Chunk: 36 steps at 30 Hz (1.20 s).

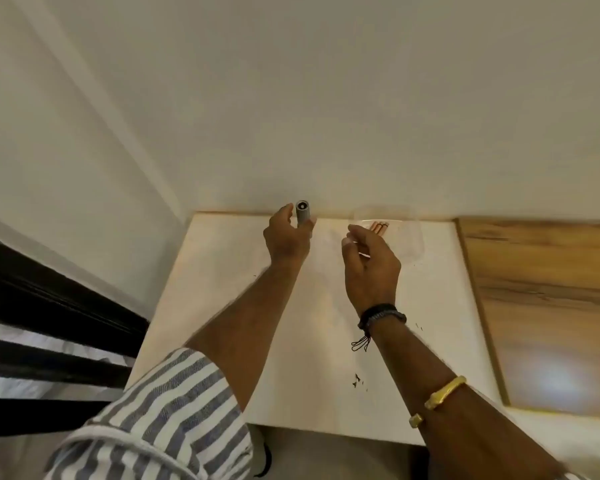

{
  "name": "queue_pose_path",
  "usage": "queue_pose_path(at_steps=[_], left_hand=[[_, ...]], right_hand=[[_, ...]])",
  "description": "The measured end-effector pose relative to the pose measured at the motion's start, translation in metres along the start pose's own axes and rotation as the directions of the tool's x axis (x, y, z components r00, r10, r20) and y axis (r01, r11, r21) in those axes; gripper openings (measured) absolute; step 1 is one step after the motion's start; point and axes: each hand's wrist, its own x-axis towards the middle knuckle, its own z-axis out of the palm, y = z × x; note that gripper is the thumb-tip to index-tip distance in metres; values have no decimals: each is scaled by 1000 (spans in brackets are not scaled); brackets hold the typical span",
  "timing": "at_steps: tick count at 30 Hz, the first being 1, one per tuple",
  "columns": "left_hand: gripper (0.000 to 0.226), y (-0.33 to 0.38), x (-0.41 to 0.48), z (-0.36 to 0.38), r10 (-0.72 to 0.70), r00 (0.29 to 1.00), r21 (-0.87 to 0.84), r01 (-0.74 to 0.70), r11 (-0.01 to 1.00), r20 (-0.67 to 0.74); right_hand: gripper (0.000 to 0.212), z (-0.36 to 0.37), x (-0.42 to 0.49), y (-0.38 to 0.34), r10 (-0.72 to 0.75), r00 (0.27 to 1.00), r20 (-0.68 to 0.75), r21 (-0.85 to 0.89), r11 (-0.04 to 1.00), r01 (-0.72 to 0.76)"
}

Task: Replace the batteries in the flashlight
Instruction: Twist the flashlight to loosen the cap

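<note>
A small grey flashlight (303, 213) stands upright at the back of the white table (222, 271), close to the wall, its dark end facing up. My left hand (286, 237) holds its lower part, thumb to the left of the barrel and a finger to the right; the base is hidden behind the hand. Copper-coloured batteries (379, 226) lie side by side in a clear plastic pack (413, 237) at the back right. My right hand (371, 265) hovers just in front of them, fingers loosely curled, holding nothing.
A wood-grain panel (548, 306) adjoins the table on the right. Dark bars (49, 306) run along the left side. The white wall (326, 116) rises straight behind the table. Small dark specks (357, 379) lie on the near part of the tabletop.
</note>
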Motion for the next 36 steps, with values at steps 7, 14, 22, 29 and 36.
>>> queue_pose_path(at_steps=[7,14,22,29,36], left_hand=[[22,-12,3,10,113,993,59,-112,992,-23],[21,-14,-61,-11,256,952,44,-266,963,168],[21,-28,-172,-52,440,817,88,-503,860,372],[30,-36,-228,-70,485,755,256,-624,738,441],[26,-44,-243,-76,594,633,366,-773,518,497]], right_hand=[[25,1,1,16,58,998,-26,-4,998,-58],[22,-26,-23,5,108,993,-41,27,994,-107],[14,-77,-92,-11,141,990,30,153,978,-144],[18,-111,-152,1,113,986,122,56,991,-120],[35,-120,-155,5,110,978,177,-163,983,-81]])
